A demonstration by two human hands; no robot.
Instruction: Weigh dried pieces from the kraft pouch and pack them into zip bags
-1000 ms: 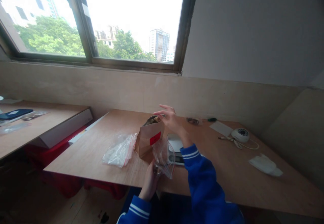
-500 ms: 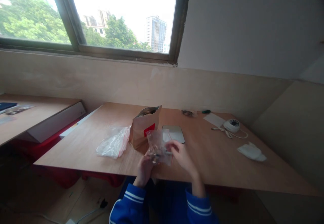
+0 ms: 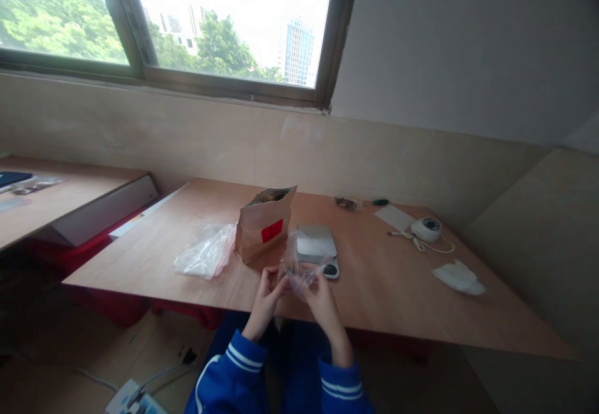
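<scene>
Far left, on a neighbouring light-brown wooden table (image 3: 105, 180): one flat dark-blue object (image 3: 14, 178). Floor below: one white power strip (image 3: 122, 399), plug and grey cable attached.

Main light-brown wooden table (image 3: 384, 292), left side: clear plastic bags with red edging (image 3: 202, 255), lying flat. Just beside them: one upright brown paper pouch with a red label (image 3: 250, 236), mouth open.

Left hand (image 3: 266, 290), blue cuff with white stripes: thumb and fingers pinching a small, crinkled bag of thin clear plastic (image 3: 296, 264). This bag: held between both hands above the table's near edge, in front of the pouch; contents too blurred to tell. Right hand (image 3: 322, 302), matching cuff: pinching the bag's other side.

Behind the right hand: one flat scale with a silver plate (image 3: 316, 239), partly covered in view by the bag. Right rear: one dark item in clear wrapping (image 3: 346, 203); one white rectangular sheet (image 3: 393, 217); one white dome camera (image 3: 427, 229), white cable trailing. Far right: one crumpled white wrapper (image 3: 458, 278).
</scene>
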